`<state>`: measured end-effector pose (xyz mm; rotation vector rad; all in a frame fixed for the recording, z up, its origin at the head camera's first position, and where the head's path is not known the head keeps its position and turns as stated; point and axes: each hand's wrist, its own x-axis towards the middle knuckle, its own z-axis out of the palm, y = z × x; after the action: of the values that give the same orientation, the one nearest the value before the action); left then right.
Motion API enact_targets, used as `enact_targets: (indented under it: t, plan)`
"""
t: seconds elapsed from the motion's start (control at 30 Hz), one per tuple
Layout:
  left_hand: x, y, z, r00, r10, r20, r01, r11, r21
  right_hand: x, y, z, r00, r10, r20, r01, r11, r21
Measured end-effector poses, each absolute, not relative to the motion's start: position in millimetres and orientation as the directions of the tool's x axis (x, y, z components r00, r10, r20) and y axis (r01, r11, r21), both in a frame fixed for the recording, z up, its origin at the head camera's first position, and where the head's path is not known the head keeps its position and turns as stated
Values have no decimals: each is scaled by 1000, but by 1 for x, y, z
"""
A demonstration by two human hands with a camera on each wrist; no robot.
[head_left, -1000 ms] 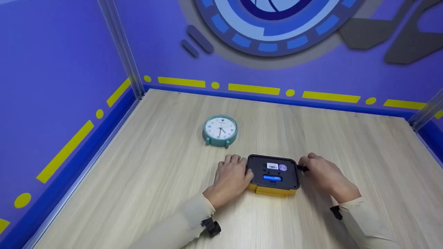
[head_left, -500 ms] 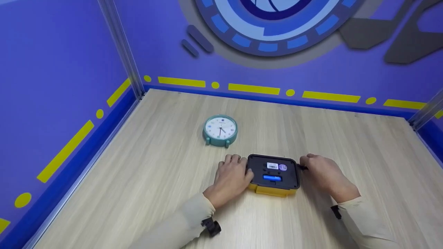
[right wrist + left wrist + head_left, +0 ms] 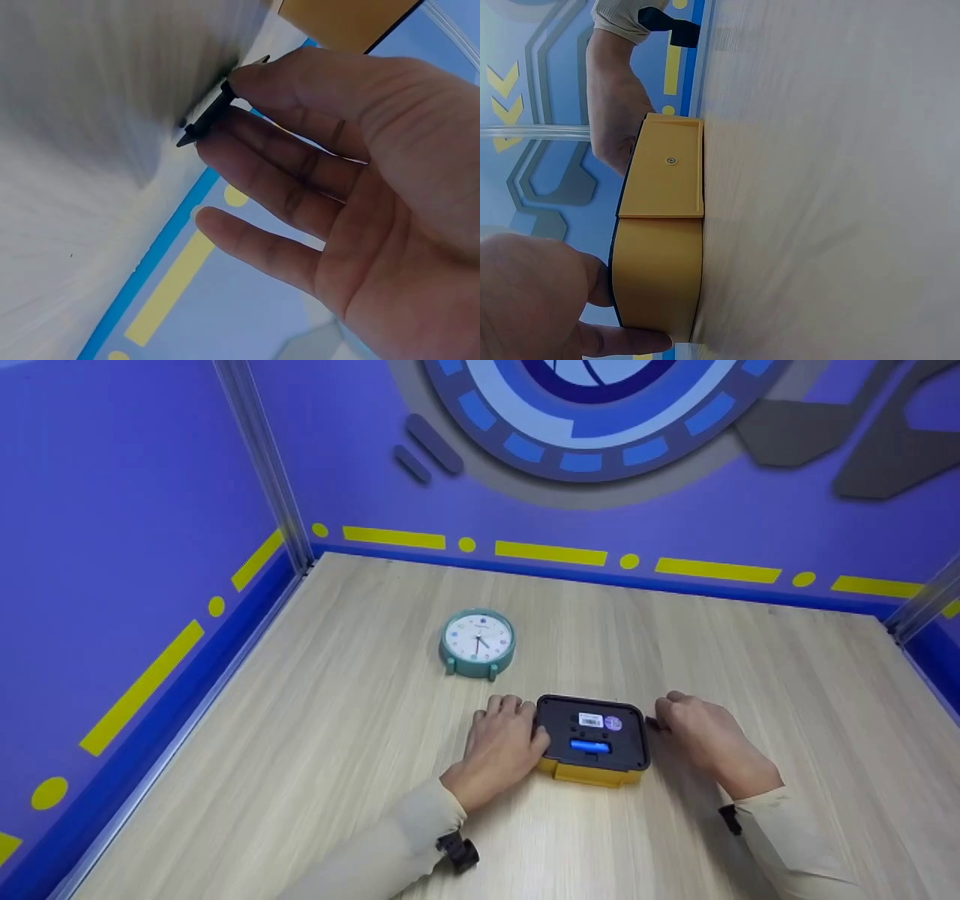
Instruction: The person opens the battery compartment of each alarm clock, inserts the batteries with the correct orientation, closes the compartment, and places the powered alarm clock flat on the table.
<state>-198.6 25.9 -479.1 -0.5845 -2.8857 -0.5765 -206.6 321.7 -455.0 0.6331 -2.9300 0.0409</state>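
In the head view a yellow clock (image 3: pixel 592 733) lies with its black back up. A blue battery (image 3: pixel 590 746) sits in the open slot of that back, near a white label. My left hand (image 3: pixel 504 750) grips the clock's left end, its thumb at the top edge in the left wrist view. Just right of the clock, my right hand (image 3: pixel 709 742) pinches a small black battery cover (image 3: pixel 210 116) between thumb and fingers, low over the table. Farther back lies a round green alarm clock (image 3: pixel 478 641), white face up and feet toward me.
The pale wood table (image 3: pixel 360 682) runs under everything. A purple-blue back wall (image 3: pixel 360 472) with yellow marks closes the far side, and a similar side wall (image 3: pixel 112 547) stands at left, joined by a metal post (image 3: pixel 262 457).
My right hand has shifted very slightly right with the black cover. The left hand, the yellow clock and the green clock look unmoved.
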Motion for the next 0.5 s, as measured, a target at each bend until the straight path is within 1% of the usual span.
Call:
enact_targets:
  t: [0.17, 0.5]
  plan:
    - [-199, 26, -479, -916, 344, 207, 397, 853, 339, -205, 321, -451, -898, -410, 160, -414, 910, 8]
    - [-198, 26, -480, -912, 348, 216, 404, 849, 341, -197, 314, -439, -865, -423, 269, -438, 899, 4]
